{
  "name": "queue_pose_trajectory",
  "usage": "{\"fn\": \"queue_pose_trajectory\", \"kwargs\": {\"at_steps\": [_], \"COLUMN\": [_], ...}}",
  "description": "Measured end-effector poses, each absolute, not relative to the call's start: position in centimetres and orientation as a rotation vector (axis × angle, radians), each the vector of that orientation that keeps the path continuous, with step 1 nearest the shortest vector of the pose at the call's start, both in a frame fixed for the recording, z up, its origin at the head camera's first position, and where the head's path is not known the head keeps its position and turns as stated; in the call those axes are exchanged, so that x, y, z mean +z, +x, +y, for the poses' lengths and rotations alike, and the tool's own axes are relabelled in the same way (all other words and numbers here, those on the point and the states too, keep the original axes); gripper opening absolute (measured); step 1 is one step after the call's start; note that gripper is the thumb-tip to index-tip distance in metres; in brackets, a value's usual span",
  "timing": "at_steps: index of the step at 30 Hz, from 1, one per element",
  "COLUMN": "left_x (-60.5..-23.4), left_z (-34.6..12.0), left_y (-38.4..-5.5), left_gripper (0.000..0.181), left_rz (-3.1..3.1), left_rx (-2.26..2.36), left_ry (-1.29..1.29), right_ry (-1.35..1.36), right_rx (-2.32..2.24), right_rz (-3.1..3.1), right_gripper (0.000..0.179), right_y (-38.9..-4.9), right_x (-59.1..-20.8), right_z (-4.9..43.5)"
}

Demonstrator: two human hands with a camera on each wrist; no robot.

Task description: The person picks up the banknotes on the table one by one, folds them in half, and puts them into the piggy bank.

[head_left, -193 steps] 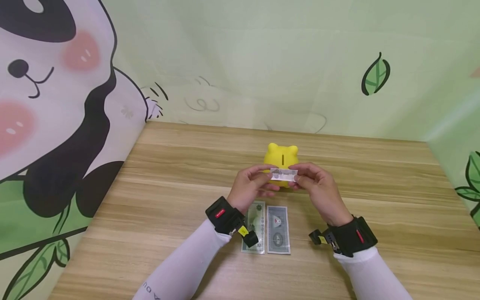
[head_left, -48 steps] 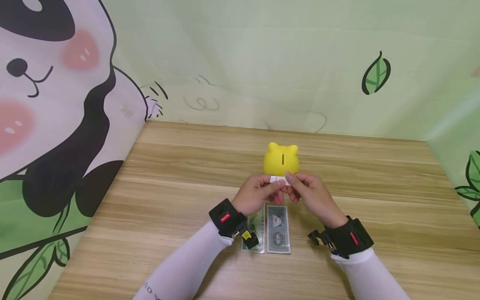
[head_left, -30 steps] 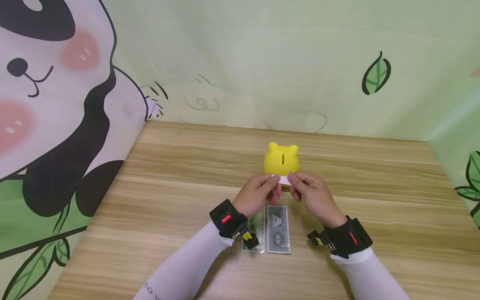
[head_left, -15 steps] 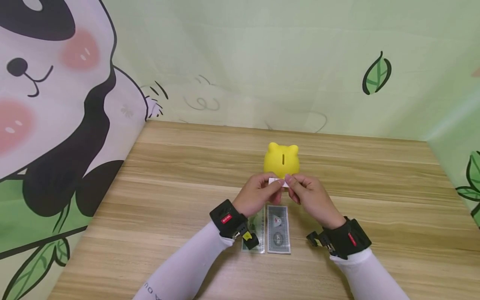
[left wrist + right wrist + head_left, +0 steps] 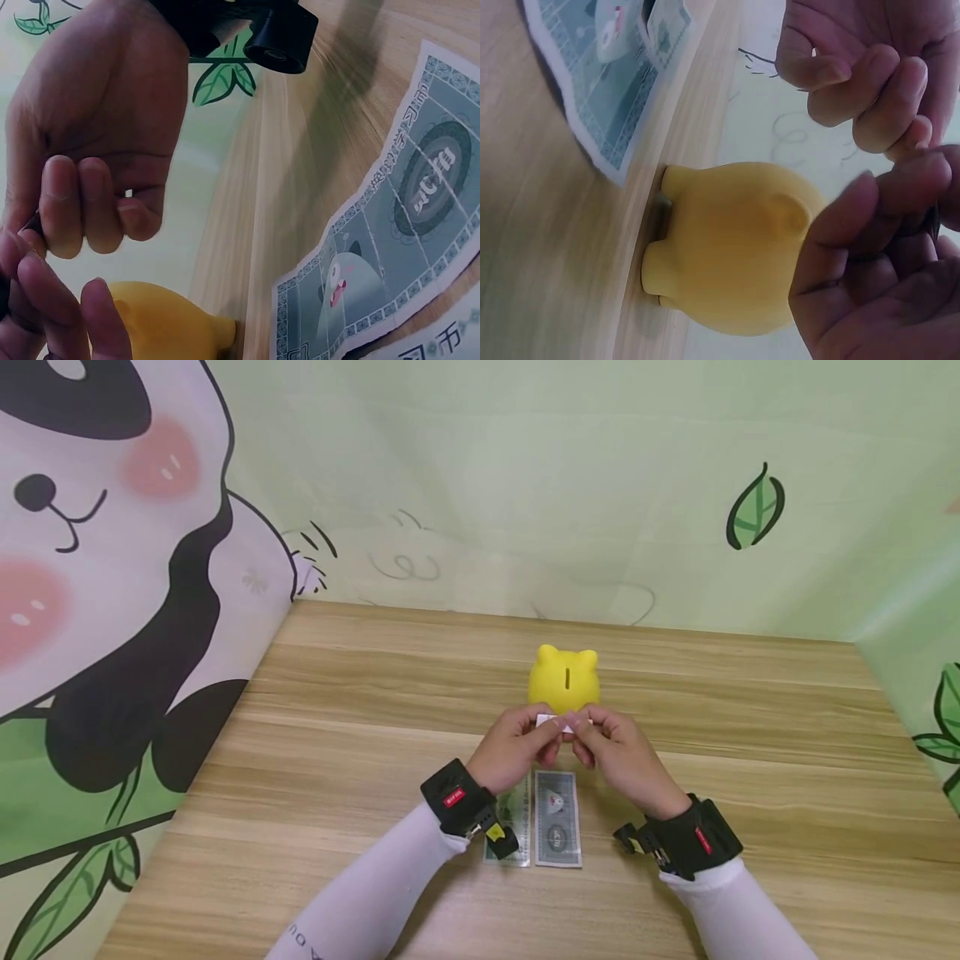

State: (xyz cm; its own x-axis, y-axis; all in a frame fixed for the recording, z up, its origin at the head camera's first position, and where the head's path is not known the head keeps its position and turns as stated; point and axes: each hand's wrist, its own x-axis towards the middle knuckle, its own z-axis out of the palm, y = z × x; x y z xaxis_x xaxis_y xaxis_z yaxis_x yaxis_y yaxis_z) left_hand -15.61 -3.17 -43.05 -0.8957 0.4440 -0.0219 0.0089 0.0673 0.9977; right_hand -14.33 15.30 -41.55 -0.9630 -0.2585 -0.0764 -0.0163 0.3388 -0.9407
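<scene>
Just in front of a yellow piggy bank, both hands meet over a small folded play banknote, seen as a narrow whitish strip. My left hand pinches its left part between thumb and fingers. The right hand pinches the other end, thumb tips close together. In the wrist views the fingers hide nearly all of the strip. The piggy bank stands upright, its dark slot on top uncovered. Below the hands a blue-grey play banknote lies flat, beside a green play banknote partly covered by the left wrist's camera.
The wooden table runs back to a pale green backdrop with a panda print at left. Each wrist wears a black strap with a small camera sticking out over the table.
Earlier the folded banknote showed a wider printed face in front of the piggy bank; now it is a narrower whitish strip. Both hands have come closer together and slightly nearer the body.
</scene>
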Motion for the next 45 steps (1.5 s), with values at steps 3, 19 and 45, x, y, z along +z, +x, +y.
{"fn": "queue_pose_trajectory", "kwargs": {"at_steps": [3,19,45], "left_x": [-43.06,-42.89,-43.02], "left_z": [-3.08,-3.56,-3.71], "left_y": [-15.63,-15.79,-16.19], "left_gripper": [0.033,0.044,0.038], "left_rz": [1.998,2.068,2.049], "left_rx": [1.905,1.870,1.988], "left_ry": [0.441,0.384,0.345], "right_ry": [-0.263,-0.154,-0.046], "right_rx": [-1.698,-1.715,-1.874], "right_rz": [2.390,2.408,2.437], "right_gripper": [0.037,0.049,0.041], "right_y": [-14.31,-14.37,-14.48], "right_x": [-41.50,-41.12,-40.85], "right_z": [15.36,15.80,15.82]}}
